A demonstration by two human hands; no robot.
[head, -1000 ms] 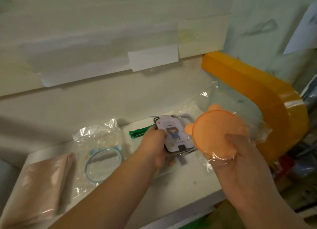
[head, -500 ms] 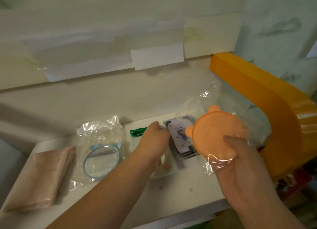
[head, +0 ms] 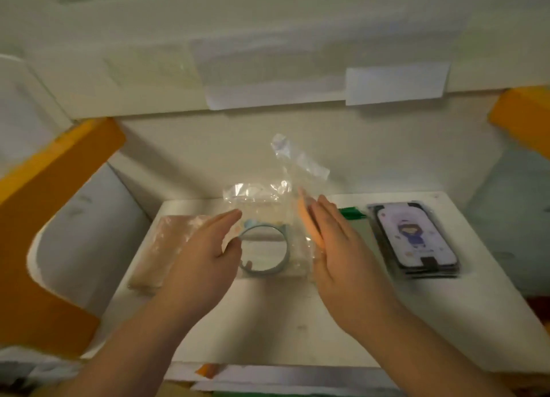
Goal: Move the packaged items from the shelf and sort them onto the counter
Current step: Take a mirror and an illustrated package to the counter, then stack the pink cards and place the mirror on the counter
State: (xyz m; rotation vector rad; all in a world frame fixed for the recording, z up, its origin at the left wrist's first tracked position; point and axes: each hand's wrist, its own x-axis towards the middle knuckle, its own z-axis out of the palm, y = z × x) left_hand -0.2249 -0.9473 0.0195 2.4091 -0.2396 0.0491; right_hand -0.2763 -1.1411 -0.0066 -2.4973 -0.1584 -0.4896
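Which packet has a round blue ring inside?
The clear bag with the blue ring, between the two hands. The packet to its right shows a cartoon figure; the left packet is pinkish.

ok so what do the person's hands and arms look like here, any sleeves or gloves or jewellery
Both are bare: the left hand and right hand wear no gloves, and no rings, watch or bracelet show. The forearms are uncovered as far as the bottom edge of the picture, with no sleeve in view. The fingertips are motion-blurred, so nail detail cannot be made out.
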